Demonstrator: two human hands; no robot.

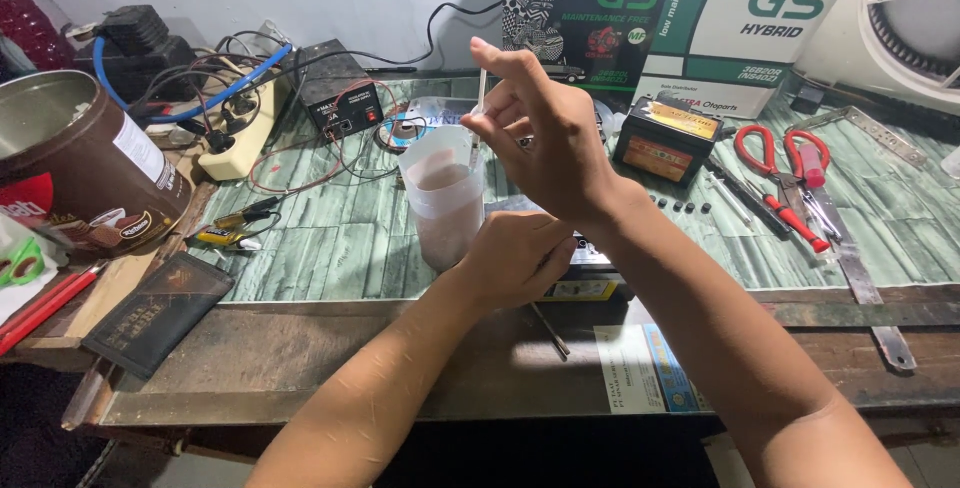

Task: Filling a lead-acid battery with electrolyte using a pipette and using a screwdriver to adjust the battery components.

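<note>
left hand [515, 258]: curled shut down by the front edge of the workbench [330, 348], knuckles up. It sits on top of a small black box with a yellow label [590, 273], can't tell if it's really gripping it or just pressing on it.

thin metal rod [550, 331]: lying loose on the wooden front strip, just below that hand.

right hand [545, 138]: raised above the bench, wrist bent, thumb and fingers pinched on a thin white stick [481, 88]. Index finger pokes up past it.

white stick: upright, skinny, lower end dips into the cup.

plastic cup [443, 198]: translucent, standing mid-bench right beside the left hand, pinkish-brown stuff inside, cloudy walls.

black wallet [157, 311]: front left corner, flat.

brown tin [75, 163]: left edge, tipped over on its side.

red-handled scissors [790, 168]: right side, with other tools around them.

small black battery [667, 140]: behind the right hand.

black power unit [338, 100]: back left, wires tangled around it.

cardboard boxes [690, 18]: back edge against the wall.
</note>
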